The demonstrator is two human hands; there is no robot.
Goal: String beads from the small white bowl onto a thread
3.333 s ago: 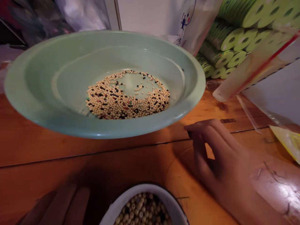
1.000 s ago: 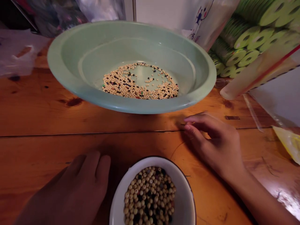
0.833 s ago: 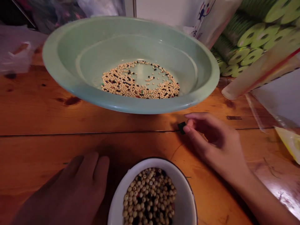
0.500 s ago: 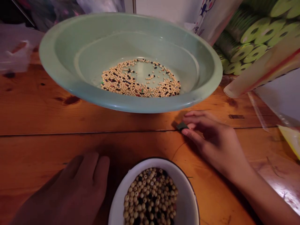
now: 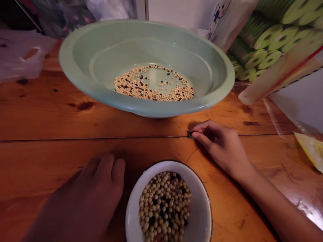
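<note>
Head view: a small dark piece (image 5: 192, 135) is pinched between thumb and forefinger of the right hand (image 5: 219, 146), just above a seam in the wooden table (image 5: 37, 116). The left hand (image 5: 87, 198) is laid on the table, fingers slightly apart, beside a white enamel bowl (image 5: 130, 215) of round pale and dark grains (image 5: 164, 208). Smaller grains (image 5: 151, 86) are spread in a pale green basin (image 5: 146, 33).

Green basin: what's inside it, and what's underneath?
The pale green basin holds a ring of small cream and dark grains around a bare patch of its floor. Its body hides whatever lies beneath on the wooden table.
</note>
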